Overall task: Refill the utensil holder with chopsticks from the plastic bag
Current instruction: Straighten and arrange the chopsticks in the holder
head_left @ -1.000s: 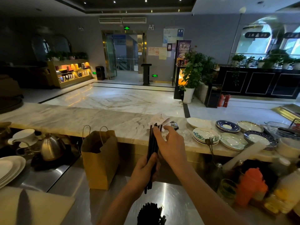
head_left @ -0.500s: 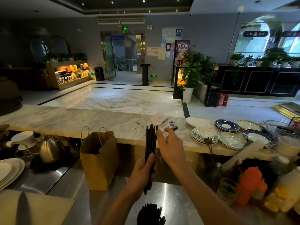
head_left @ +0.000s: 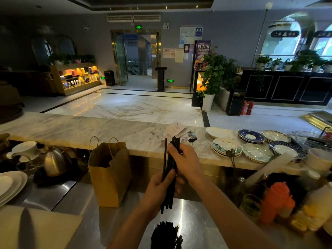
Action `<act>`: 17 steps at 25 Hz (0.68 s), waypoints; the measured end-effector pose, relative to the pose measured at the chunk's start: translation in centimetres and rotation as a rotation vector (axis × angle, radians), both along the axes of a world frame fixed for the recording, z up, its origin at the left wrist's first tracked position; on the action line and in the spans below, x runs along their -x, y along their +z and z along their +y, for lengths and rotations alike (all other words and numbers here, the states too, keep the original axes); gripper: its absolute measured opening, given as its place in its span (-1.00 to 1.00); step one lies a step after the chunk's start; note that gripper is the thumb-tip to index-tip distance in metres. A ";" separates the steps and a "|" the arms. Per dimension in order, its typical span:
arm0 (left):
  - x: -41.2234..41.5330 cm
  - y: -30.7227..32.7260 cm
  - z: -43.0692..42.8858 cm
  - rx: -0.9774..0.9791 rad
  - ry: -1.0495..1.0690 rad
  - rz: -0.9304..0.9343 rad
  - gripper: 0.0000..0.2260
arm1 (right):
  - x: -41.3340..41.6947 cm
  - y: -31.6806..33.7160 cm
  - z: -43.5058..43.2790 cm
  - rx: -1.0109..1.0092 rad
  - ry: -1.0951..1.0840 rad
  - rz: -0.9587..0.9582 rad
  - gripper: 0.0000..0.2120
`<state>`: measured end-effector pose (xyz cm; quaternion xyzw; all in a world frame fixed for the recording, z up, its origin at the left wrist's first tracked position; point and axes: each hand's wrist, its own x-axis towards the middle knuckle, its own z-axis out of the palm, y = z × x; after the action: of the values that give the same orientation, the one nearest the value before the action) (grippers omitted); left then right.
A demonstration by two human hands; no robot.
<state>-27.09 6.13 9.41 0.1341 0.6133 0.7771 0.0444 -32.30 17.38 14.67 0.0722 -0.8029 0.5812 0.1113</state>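
On the steel counter (head_left: 195,221) the utensil holder (head_left: 166,237) is already quite full. Above it, the right hand (head_left: 186,161) and the left hand (head_left: 160,192) grip an upright bundle of chopsticks (head_left: 168,201), not yet put in. I see no plastic bag.

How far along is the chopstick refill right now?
Done: black chopsticks already stand in the utensil holder. In hand: the left hand grips a bundle of chopsticks near its lower end, the right hand pinches its top, one stick splayed out. Left: lowering this bundle into the holder. The plastic bag is out of view.
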 end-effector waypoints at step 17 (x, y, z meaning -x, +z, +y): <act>0.1 -1.4 -0.1 -0.075 -0.097 -0.063 -0.77 | -1.3 -0.3 1.9 0.206 0.239 -0.182 -0.71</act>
<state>-27.18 6.00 7.96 0.1405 0.5746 0.8005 0.0963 -30.98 19.29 14.41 0.1025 -0.7315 0.6736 -0.0248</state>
